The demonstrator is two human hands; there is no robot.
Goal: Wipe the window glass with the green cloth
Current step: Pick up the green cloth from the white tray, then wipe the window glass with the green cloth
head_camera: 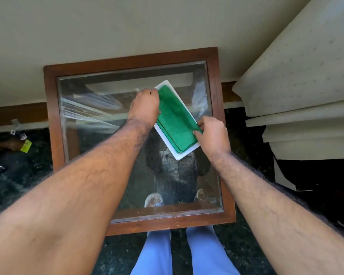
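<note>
The right hand (pixel 212 134) pinches the near edge of a folded green cloth (pixel 174 118). Across the cloth, the left hand (pixel 145 105) curls over its far edge. Beneath lies a white tray (pixel 182 154), resting on wood-framed window glass (pixel 99 143).

Soft, even daylight fills the scene; nothing throws a hard shadow. The pale wall (pixel 107 26) is evenly lit, while the dark floor (pixel 246 145) at the sides falls into deep shade with little detail. The window glass (pixel 99 155) carries streaky white glare across its upper left and a dim reflection of legs and feet lower down, which muddies what lies behind it. The green cloth (pixel 174 118) is bright and saturated, its texture slightly soft. Wide-angle distortion swells the forearms near the bottom corners and skews the wooden frame (pixel 52 116). Fine detail is mildly smeared, especially along the arm edges and the left clutter
</note>
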